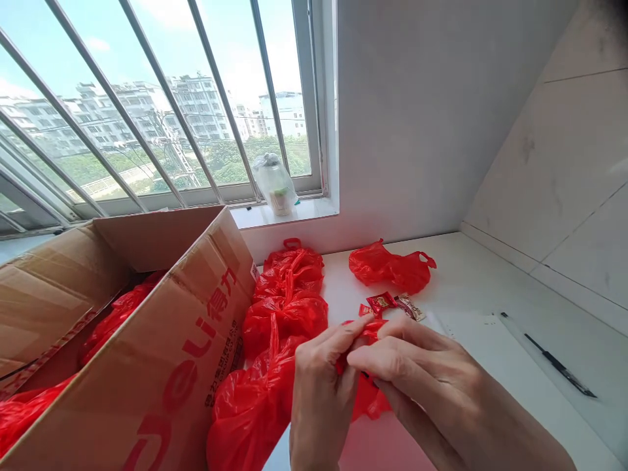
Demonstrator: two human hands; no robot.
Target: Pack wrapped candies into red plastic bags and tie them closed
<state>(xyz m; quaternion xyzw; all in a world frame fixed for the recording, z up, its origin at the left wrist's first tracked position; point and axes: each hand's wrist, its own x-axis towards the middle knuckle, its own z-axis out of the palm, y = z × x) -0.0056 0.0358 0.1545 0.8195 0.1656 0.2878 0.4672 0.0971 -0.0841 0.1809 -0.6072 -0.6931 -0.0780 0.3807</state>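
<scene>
Both my hands come together over the white table, on a red plastic bag [369,400] whose body hangs below them. My left hand [330,366] is closed, pinching the gathered top of this bag. Close beside it, my right hand [417,366] has its fingers bent and closed on the same bag's top; the exact grip is hidden behind the knuckles. Just past my fingertips lie a few small wrapped snacks, among them a red packet [381,302] and a brown and white packet [409,307].
On the left stands an open cardboard box [196,327] with red bags inside. A row of filled, tied red bags [287,314] lies along it. Another red bag [390,267] rests by the wall. A pen [562,366] and its cap lie at right. A bagged cup [277,186] stands on the windowsill.
</scene>
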